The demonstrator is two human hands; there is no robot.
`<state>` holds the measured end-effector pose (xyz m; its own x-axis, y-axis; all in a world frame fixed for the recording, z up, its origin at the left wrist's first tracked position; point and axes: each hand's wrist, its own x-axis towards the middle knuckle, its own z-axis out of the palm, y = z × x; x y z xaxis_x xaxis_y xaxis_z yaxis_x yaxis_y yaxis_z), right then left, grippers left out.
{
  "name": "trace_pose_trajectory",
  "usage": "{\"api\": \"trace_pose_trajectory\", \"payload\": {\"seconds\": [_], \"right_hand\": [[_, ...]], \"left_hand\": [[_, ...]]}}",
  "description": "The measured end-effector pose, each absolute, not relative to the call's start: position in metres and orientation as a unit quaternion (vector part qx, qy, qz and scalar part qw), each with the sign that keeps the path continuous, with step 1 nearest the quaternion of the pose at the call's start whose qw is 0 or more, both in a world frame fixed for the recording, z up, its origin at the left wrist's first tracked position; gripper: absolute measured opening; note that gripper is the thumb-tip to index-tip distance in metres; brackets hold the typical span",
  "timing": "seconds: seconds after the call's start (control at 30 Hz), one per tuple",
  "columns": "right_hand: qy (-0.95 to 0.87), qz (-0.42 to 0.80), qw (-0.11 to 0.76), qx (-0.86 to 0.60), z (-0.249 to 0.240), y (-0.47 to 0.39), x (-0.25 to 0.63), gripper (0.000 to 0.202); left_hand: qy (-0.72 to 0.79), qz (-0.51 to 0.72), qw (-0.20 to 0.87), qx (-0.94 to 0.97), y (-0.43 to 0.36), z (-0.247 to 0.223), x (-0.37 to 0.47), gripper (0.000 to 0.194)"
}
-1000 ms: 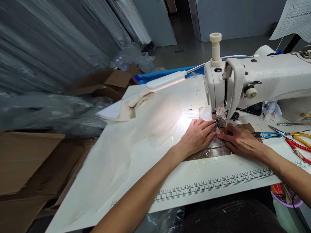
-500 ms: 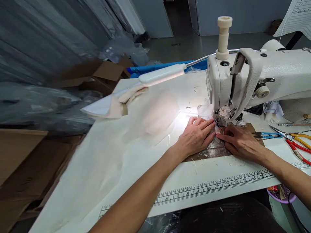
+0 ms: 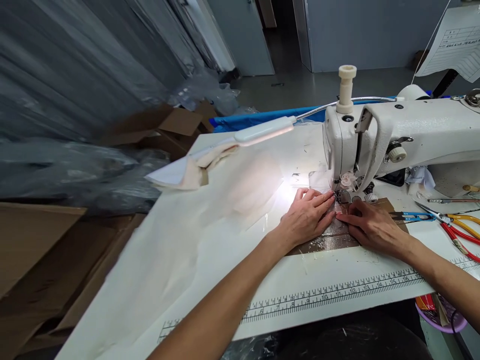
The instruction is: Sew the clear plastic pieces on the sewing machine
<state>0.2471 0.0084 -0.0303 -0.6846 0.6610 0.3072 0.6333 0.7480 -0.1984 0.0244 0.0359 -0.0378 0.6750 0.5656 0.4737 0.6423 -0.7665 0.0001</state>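
Observation:
At the sewing machine (image 3: 420, 125), my left hand (image 3: 309, 215) lies palm down with fingers stretched out, their tips beside the presser foot. Close by on the right, my right hand (image 3: 375, 227) has its fingers bent and drawn together, the index fingertip pointing toward the left hand. What it pinches, if anything, is hidden. Between the hands is a small piece of pale sheer material (image 3: 334, 216), mostly covered by fingers. Beneath them lies a shiny brown plate (image 3: 326, 243) on the worktable (image 3: 225, 240). A pale pink fabric rosette (image 3: 348, 179) sits at the needle area.
Blue thread snips (image 3: 414, 216) and red-and-yellow-handled pliers (image 3: 455, 225) lie on the right. A white lamp (image 3: 265, 131) lights the needle area. Folded cream fabric (image 3: 195, 172) rests at the far left edge, and a printed ruler (image 3: 326, 297) runs along the front. Cardboard boxes (image 3: 41, 260) stand left.
The whole view has shifted, so the machine and table sit slightly lower and farther right. Both hands keep nearly the same place and pose by the needle.

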Motion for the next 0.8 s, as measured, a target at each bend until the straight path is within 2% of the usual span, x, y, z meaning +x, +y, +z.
{"api": "trace_pose_trajectory", "payload": {"seconds": [0.33, 0.47, 0.6, 0.8], "right_hand": [[-0.910, 0.051, 0.178, -0.371, -0.034, 0.011, 0.248, 0.037], [-0.906, 0.068, 0.185, -0.376, -0.035, 0.011, 0.248, 0.036], [-0.901, 0.075, 0.196, -0.380, -0.035, 0.010, 0.249, 0.037], [-0.896, 0.081, 0.189, -0.394, -0.034, 0.010, 0.250, 0.037]], "left_hand": [[-0.325, -0.230, 0.122, -0.909, 0.035, -0.038, 0.027, 0.030], [-0.317, -0.292, 0.143, -0.891, 0.033, -0.033, 0.026, 0.020], [-0.268, -0.343, 0.088, -0.896, 0.029, -0.027, 0.023, 0.016], [-0.222, -0.297, 0.014, -0.929, 0.027, -0.026, 0.023, 0.018]]}}
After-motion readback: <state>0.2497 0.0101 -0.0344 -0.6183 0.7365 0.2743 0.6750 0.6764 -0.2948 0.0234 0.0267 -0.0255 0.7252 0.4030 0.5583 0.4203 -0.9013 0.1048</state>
